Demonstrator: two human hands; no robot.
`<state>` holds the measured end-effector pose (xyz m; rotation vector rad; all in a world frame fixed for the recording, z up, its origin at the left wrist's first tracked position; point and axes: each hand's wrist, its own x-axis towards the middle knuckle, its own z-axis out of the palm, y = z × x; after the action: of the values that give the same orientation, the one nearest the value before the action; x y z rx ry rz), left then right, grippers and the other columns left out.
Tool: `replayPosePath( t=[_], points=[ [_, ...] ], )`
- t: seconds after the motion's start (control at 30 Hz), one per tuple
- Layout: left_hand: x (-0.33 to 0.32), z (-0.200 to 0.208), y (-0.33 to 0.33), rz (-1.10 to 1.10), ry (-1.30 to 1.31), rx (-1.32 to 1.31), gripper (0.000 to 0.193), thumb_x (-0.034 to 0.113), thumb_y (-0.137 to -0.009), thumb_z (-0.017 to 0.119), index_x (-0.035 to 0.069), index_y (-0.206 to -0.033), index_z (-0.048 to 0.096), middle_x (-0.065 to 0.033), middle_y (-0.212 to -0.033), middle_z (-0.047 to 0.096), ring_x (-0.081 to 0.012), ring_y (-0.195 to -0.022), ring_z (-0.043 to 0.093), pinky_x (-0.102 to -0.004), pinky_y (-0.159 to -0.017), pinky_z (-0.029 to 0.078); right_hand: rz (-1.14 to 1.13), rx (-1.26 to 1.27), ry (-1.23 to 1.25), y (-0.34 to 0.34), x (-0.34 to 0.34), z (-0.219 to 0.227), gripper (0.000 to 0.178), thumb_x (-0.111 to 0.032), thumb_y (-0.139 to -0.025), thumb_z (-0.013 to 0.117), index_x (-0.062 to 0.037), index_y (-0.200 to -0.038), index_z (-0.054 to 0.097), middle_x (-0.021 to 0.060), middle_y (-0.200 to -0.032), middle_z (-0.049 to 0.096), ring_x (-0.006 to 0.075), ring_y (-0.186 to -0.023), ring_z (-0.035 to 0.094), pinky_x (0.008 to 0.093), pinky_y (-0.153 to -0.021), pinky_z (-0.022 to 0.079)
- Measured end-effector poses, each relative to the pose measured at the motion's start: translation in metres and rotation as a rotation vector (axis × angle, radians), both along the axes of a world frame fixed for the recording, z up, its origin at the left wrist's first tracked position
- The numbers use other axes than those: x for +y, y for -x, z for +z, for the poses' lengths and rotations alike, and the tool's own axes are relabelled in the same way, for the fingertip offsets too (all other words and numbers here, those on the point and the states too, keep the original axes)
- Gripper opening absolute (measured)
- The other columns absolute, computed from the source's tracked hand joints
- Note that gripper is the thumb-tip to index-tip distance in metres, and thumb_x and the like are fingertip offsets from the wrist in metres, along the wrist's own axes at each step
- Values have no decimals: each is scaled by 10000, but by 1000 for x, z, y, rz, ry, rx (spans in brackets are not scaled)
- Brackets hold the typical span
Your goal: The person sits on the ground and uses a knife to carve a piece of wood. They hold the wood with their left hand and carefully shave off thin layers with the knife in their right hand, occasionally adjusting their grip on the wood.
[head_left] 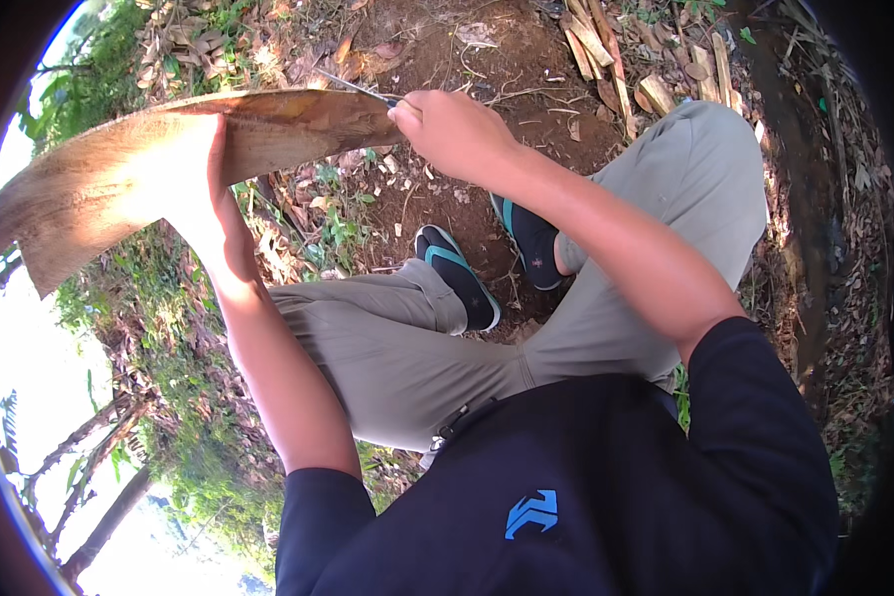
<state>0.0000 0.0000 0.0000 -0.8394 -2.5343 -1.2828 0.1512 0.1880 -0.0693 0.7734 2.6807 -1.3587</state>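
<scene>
A long brown wooden board (pixel 99 184) stretches from the left rim to the middle top, its shape bent by the lens. My left hand (pixel 204 184) grips its lower edge, the thumb lying over the near face. Bright glare washes out part of this hand and the wood, and the far-side fingers are hidden. My right hand (pixel 454 131) is closed around the handle of a thin-bladed knife (pixel 353 87) beside the board's right end. The blade points up and left, over the board's top edge; whether it touches the wood I cannot tell. Most of the handle is covered by my fingers.
My legs in khaki trousers (pixel 397 353) are bent, with feet in dark socks and flip-flops (pixel 457 278) on brown soil (pixel 407 199). Split wood pieces (pixel 656 94) lie at the upper right. Dry leaves and wood chips litter the ground, and green plants (pixel 184 343) grow at left.
</scene>
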Motion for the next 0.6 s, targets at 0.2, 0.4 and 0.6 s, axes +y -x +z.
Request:
replayPosePath(
  t=[0.2,0.4,0.6],
  points=[
    [0,7,-9,-12,-20,-47,284,205,-915,678,-5,-1101,717,-140,-1116,662,-240,-1039,602,-386,-1014,436,-30,-9,45,-8,-13,12,355,-325,-999,478,-27,-932,659,212,-827,693,421,-823,672,517,-778,521],
    [3,10,-11,0,-75,-81,287,225,-895,719,-14,-1054,710,-124,-1089,662,-223,-996,592,-371,-987,434,-21,22,-6,-5,-11,0,352,-322,-1002,472,-35,-946,670,211,-833,695,400,-826,681,524,-780,519],
    [15,19,-19,-29,-190,-183,284,253,-885,747,-4,-995,701,-89,-995,660,-186,-936,569,-340,-917,433,-38,67,-42,-8,-11,20,351,-318,-1002,472,-41,-999,688,207,-857,700,401,-849,683,520,-790,523]
  ],
)
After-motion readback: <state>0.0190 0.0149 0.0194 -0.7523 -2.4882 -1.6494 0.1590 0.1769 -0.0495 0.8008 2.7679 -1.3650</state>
